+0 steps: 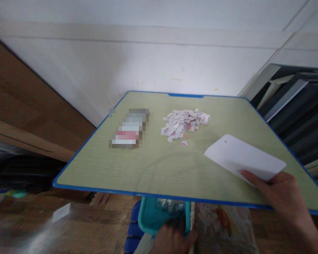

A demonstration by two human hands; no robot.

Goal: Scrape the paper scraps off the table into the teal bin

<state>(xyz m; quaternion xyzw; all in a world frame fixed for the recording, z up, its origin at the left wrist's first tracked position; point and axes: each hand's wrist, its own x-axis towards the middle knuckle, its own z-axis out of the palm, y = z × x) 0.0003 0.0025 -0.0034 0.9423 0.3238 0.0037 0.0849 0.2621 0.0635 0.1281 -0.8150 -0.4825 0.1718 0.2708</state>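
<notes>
My right hand (283,190) pinches a white card (246,155) by its near right end, thumb on top. The card has a small hole near its far end and is tilted over the right part of the table. Below the table's front edge, my left hand (172,237) is at the near right corner of a teal plastic basin (148,220). Its fingers reach over the rim into shadow and its thumb stays outside. A heap of torn paper scraps (184,121) lies on the table (116,173), with one loose scrap in front.
A blurred-out flat item (129,128) lies left on the table. Clear, shiny items (171,204) sit in the basin. Right of it is a plastic bag (228,225) with paper scraps. A white paper (61,212) is at lower left. Dark panels (302,102) stand to the right.
</notes>
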